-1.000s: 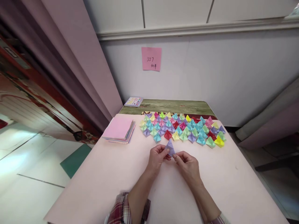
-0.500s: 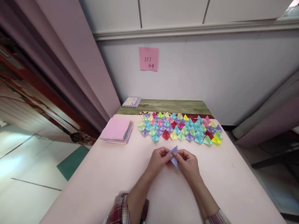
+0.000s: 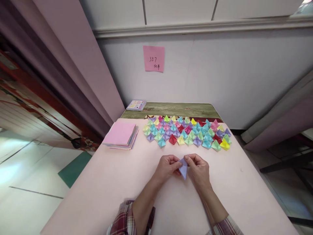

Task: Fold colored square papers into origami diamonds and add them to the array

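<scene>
Both the left hand [image 3: 167,167] and the right hand [image 3: 199,168] pinch a lilac paper fold [image 3: 183,170] just above the pink surface [image 3: 102,186]. Beyond it lie many coloured folds [image 3: 187,133], with a paper stack [image 3: 121,134] to their left.

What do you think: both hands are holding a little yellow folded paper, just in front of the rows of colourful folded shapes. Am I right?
Not quite. The folded paper is pale purple, not yellow, as the head view shows. The rest holds: the left hand and the right hand both hold it, just in front of the rows of colourful folded shapes.
</scene>
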Tool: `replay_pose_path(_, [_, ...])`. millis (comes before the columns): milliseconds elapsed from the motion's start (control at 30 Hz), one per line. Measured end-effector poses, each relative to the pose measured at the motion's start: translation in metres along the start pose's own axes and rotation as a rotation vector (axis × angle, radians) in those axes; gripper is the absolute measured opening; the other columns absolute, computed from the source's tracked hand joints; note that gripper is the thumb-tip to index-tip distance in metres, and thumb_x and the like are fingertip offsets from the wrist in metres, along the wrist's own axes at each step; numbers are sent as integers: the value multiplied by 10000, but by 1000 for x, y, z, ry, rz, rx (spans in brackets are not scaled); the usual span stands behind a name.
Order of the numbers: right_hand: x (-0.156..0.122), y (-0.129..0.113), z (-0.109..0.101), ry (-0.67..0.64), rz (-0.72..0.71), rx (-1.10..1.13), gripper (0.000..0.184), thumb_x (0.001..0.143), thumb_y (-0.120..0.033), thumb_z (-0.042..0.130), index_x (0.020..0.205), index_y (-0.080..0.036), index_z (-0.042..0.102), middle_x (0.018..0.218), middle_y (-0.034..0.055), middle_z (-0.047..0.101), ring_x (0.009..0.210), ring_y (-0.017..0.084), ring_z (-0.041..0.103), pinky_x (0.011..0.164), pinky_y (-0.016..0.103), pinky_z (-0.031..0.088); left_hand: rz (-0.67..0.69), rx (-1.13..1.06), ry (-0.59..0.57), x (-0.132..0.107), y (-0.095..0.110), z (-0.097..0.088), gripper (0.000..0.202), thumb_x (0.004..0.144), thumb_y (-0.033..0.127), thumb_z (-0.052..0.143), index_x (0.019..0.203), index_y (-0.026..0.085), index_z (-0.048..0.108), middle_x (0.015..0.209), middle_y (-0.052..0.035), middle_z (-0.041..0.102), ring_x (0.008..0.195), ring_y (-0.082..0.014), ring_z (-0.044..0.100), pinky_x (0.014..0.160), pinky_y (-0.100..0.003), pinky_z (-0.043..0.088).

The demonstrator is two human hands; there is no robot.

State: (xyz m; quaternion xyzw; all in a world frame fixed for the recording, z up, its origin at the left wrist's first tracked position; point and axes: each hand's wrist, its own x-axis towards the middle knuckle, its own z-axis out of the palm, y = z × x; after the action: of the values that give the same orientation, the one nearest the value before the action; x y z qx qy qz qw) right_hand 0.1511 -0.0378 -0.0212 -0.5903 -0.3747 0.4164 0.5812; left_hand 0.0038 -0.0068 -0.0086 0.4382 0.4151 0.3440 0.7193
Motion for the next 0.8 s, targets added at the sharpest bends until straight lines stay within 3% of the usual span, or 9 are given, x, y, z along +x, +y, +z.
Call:
replay_pose_path(133, [0,1,3,-93,54,46,387,685,-489,775,887,-165,714,761,57,710,645,172,613,582,266,483,90,-29,145,2,4,-4,331,640,403,816,720,123,658,609,-34,691,515,-144,643,539,-243,530])
replay_pose_path(300, [-2,6,5,-199,46,-87,365,721,-515,740,733,-153,699,607,27,643,540,136,528,510,238,405,152,-70,281,4,8,-6,336,632,389,824,741,123,650,589,-10,665,508,-132,628,568,-265,570])
replay_pose_path(533, [-3,4,8,-203,-12,-79,346,760,-506,710,728,-165,665,593,-5,598,527,116,485,507,229,372,157,-88,242,5,7,-6,358,651,397,814,787,115,639,614,-14,672,509,-123,625,570,-258,570])
replay_pose_path(800, [-4,-5,9,-233,115,256,319,801,-494,678,828,-176,688,701,24,640,627,147,567,598,257,467,97,-245,117,4,7,-7,347,683,388,794,804,143,581,652,-18,670,555,-142,625,585,-289,551])
